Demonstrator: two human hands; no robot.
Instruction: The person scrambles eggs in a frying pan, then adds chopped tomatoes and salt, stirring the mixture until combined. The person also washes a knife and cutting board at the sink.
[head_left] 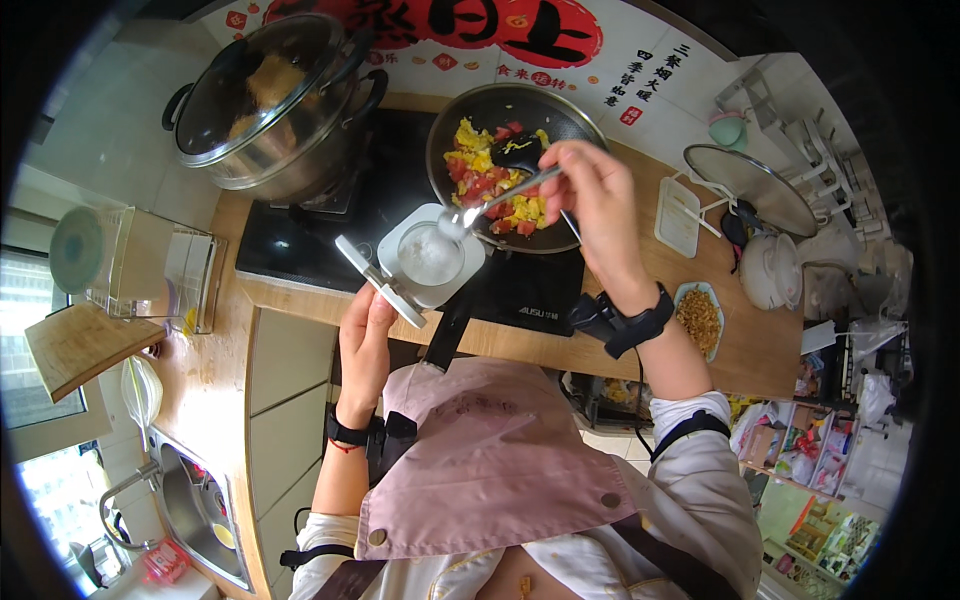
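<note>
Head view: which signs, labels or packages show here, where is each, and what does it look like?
Wall sign: behind the stove, a red rounded shape with large black characters on white.
Side text panel: right of the sign, black columns with a small red stamp.
Cooktop label: small white mark on the black front edge.
Packages: colourful packs on the lower right shelf, too small to tell.

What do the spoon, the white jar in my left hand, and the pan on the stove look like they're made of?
Spoon: probably polished metal, silvery with a bright glint along the handle.
White jar: likely plastic, matte and opaque, with a hinged flip lid.
Pan: dark metal, possibly non-stick coated; its inner wall is smooth, grey-black and faintly shiny.
</note>
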